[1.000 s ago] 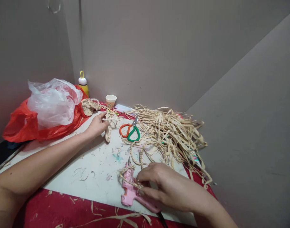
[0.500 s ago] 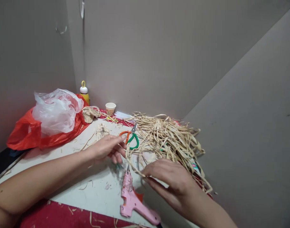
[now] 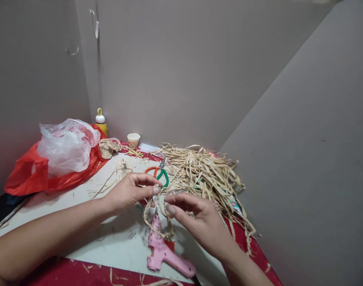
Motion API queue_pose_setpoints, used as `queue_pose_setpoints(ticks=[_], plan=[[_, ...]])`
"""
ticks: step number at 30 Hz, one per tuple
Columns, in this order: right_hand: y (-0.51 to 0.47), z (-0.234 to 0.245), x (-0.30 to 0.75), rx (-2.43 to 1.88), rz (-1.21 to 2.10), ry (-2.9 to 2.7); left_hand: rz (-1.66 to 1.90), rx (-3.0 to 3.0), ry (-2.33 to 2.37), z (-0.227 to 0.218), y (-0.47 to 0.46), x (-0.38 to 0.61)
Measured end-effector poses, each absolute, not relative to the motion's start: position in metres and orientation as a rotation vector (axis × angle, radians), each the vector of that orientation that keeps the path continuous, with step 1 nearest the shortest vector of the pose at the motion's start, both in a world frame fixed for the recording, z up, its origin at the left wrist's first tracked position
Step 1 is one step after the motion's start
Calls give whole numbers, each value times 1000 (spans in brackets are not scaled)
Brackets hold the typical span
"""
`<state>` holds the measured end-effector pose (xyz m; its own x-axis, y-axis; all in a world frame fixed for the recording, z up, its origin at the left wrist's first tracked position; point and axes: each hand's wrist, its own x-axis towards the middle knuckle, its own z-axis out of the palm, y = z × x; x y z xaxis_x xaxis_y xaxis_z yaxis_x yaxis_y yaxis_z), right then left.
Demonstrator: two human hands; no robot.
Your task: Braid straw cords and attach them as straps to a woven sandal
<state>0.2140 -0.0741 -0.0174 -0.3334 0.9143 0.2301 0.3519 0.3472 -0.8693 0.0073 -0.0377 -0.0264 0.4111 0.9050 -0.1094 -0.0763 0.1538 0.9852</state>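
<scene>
Left hand (image 3: pixel 129 192): thumb and forefinger pinched the braided cord (image 3: pixel 149 216).
Right hand (image 3: pixel 200 222): fingertips closed on the same cord, just beside the left hand's.
Braided cord: hung in loops from both hands, down to the glue gun's nozzle.
Glue gun (image 3: pixel 166 254): pink, lay on the white board (image 3: pixel 110 238) below the hands.
Scissors (image 3: pixel 157 174): orange and green handles, beyond the hands, touching the straw pile (image 3: pixel 205 171).
Clear bag (image 3: pixel 65 145): rested on a red bag (image 3: pixel 23 178), far left.
</scene>
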Motion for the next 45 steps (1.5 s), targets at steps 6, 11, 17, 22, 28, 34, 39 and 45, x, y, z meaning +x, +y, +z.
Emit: queue_pose_setpoints(ticks=[6, 11, 17, 22, 28, 34, 39, 45], plan=[[-71, -35, 196, -1052, 1270, -1467, 863, 1244, 825, -31, -50, 16], [-68, -45, 192, -929, 1468, -1384, 904, 1356, 787, -33, -55, 20], [-66, -51, 199, -907, 1444, -1159, 904, 1277, 855, -28, -52, 18], [-64, -45, 208, -886, 1331, -1080, 832, 1263, 826, -26, -44, 10], [-64, -36, 209, -869, 1293, -1045, 815, 1189, 857, -25, -42, 12], [-62, -23, 225, -952, 1146, -1231, 852, 1309, 906, -22, -39, 11], [-70, -12, 234, -1102, 445, -1785, 853, 1711, 978, -22, -44, 10], [-78, -15, 225, -1043, 164, -2294, 876, 2017, 908, -21, -52, 11]])
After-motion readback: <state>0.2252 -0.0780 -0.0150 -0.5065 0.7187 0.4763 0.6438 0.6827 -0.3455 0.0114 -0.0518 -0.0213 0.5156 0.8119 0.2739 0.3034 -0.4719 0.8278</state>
